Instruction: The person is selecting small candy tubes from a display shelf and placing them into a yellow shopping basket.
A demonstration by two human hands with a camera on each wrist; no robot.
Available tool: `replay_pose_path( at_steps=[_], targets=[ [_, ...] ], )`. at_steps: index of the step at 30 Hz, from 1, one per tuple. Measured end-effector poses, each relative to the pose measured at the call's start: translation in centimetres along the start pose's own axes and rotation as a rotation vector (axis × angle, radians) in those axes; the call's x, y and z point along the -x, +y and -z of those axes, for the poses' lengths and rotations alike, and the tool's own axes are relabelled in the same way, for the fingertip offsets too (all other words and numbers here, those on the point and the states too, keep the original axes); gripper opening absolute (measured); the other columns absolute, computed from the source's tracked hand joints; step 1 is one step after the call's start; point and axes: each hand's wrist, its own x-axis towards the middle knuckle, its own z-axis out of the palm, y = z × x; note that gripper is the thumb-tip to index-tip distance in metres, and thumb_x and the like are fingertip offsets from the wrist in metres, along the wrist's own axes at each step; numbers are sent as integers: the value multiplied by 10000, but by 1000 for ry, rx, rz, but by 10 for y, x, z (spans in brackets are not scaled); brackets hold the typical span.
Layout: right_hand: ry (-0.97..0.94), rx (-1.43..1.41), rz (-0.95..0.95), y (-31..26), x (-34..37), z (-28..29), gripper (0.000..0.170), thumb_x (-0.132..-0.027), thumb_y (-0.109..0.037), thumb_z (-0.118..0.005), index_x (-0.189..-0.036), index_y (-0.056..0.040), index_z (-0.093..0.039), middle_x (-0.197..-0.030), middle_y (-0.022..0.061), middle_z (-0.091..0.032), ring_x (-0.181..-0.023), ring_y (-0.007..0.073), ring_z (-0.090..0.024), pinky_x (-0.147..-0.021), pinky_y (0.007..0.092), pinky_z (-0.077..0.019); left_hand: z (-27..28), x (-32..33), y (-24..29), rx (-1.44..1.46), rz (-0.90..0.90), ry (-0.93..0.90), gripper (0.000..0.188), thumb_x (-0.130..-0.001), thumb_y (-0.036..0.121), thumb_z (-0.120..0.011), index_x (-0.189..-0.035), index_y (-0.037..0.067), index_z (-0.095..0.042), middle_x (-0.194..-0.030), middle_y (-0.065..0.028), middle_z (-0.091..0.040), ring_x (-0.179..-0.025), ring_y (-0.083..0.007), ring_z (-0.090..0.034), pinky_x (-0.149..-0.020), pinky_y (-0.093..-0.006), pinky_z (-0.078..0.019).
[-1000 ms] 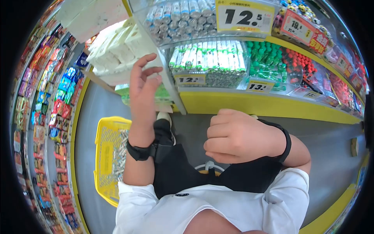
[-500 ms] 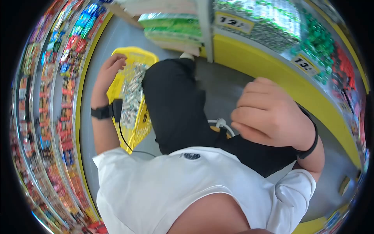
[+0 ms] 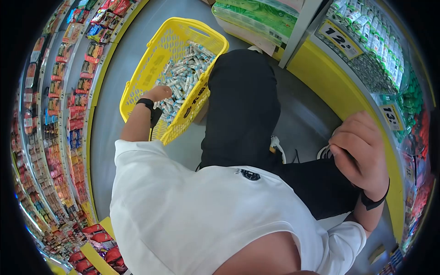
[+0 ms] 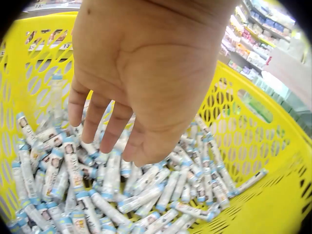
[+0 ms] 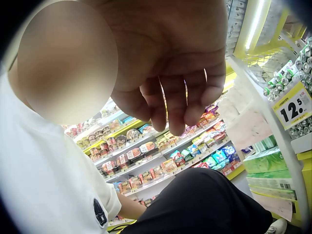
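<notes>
A yellow basket (image 3: pixel 156 50) stands on the floor at the upper left, with many small white and light-blue wrapped tubes (image 3: pixel 183 78) in it. Inside it, over the tubes, is my left hand (image 3: pixel 158 94). In the left wrist view the left hand (image 4: pixel 146 73) has its fingers pointing down, slightly bent, above or against the tubes (image 4: pixel 141 195); whether the fingertips touch them I cannot tell. My right hand (image 3: pixel 360 149) is raised near the yellow shelf base, holding nothing. The right wrist view shows the right hand (image 5: pixel 170 63) with loosely bent fingers.
Shelves of packaged snacks (image 3: pixel 85 82) run down the left. At the right, a shelf with a yellow base (image 3: pixel 330 78) holds green-and-white tubes (image 3: pixel 376 41) above price tags. Green packs (image 3: pixel 261 20) lie at the top, beside the basket. A bent knee (image 3: pixel 243 91) is right of the basket.
The left hand has gone from the shelf down into the basket. The view has swung left and down, and the right hand sits further right in it.
</notes>
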Motion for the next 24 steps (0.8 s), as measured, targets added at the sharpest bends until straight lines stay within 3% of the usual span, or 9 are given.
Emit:
replay_pose_path(
  at_steps=[2, 3, 7, 13, 17, 20, 24],
  targets=[
    [-10, 5, -6, 2, -2, 0, 125, -711, -58, -706, -790, -40, -611, -744, 73, -566, -681, 270, -528, -615, 379, -384, -27, -16, -27, -9, 38, -49, 357, -864, 286, -600, -1189, 147, -646, -1215, -112, -632, -1079, -295, -610, -917, -418, -482],
    [-15, 7, -9, 3, -3, 0, 123, -711, -54, -704, -790, -40, -610, -744, 74, -567, -679, 271, -528, -615, 380, -383, -24, 0, -8, 51, 160, -110, 423, -848, 265, -632, -1257, 161, -612, -1334, -116, -554, -1145, -310, -572, -965, -447, -467],
    [-23, 8, -34, 7, -7, -1, 115, -717, -49, -694, -788, -39, -605, -738, 76, -566, -674, 273, -528, -611, 383, -378, -48, 0, -22, -135, 104, -50, 443, -814, 212, -669, -1255, 209, -624, -1375, -104, -476, -1209, -352, -511, -990, -474, -461],
    [-33, 22, -60, 11, -12, -2, 107, -725, -53, -689, -789, -41, -603, -738, 77, -565, -673, 273, -527, -610, 382, -376, -51, 12, 3, -479, 184, -5, 319, -844, 135, -634, -1145, 231, -684, -1274, -108, -521, -1194, -346, -505, -964, -455, -477],
    [-42, 26, -73, 13, -14, -2, 107, -725, -53, -689, -789, -42, -604, -739, 77, -564, -679, 270, -531, -613, 382, -378, -60, 15, 5, -465, 145, 182, 178, -838, 112, -631, -971, 195, -714, -1158, -66, -583, -1141, -320, -535, -924, -456, -484],
    [-51, 34, -82, 13, -14, -2, 109, -724, -53, -690, -791, -43, -605, -743, 75, -566, -686, 269, -535, -616, 382, -379, -57, 15, 3, -541, 95, 223, 181, -848, 150, -635, -1008, 200, -702, -1108, -67, -611, -1141, -315, -538, -916, -470, -475],
    [-48, 34, -84, 14, -15, -3, 114, -720, -53, -696, -796, -45, -611, -749, 74, -567, -699, 273, -540, -627, 384, -387, -44, 18, -4, -333, 68, 425, 248, -840, 225, -657, -1079, 159, -656, -990, -103, -659, -1017, -318, -606, -845, -468, -488]
  ],
)
